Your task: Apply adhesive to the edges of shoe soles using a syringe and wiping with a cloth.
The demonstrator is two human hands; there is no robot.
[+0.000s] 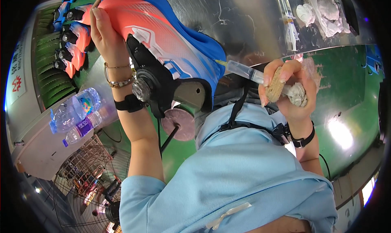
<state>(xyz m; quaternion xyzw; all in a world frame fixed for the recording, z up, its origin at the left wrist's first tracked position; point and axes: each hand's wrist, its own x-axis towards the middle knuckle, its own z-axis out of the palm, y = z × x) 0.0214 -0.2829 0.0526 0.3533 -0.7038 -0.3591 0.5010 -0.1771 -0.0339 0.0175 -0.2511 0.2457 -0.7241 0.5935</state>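
My left hand (104, 31) is closed around the far left end of a shoe-like piece (159, 37). This piece is coral red fading to white, with a blue edge, a black strap and a clear ridged dial. Part of the left hand is hidden behind it. My right hand (299, 80) grips a clear syringe (244, 71) whose yellow tip meets the blue edge of the shoe-like piece. Also held in those fingers are a tan, rough-textured block (275, 85) and a crumpled white tissue (296, 94).
A metal tabletop (240, 19) carries another syringe (290, 23) and crumpled tissues (326, 11). Several similar pieces (77, 35) lie at the far left. Plastic bottles (83, 125) rest on a ledge, with a wire-caged fan (89, 184) below. A round pinkish disc (179, 123) sits under my work.
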